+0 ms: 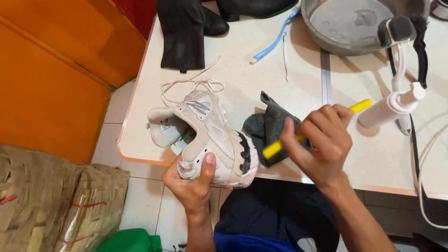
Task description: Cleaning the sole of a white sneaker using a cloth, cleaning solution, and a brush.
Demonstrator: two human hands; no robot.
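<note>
White sneaker [212,140], chunky sole, mesh and smooth panels, held at the table edge [140,158]: left hand [193,184] wraps its heel, thumb pressed flat on the side. Right hand [324,142] curls its fingers tight around a yellow-handled brush [280,145] just beside the toe, over a dark grey cloth [270,126]. Laces [191,84] already out and lying loose; upper looks pale, sole still dark-marked; metal basin [345,23] holds cloudy water.

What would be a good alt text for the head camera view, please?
Over a table, the left hand holds a white sneaker by its heel while the right hand grips a yellow-handled tool beside it. A dark cloth, black boots and a metal basin lie behind.
</note>
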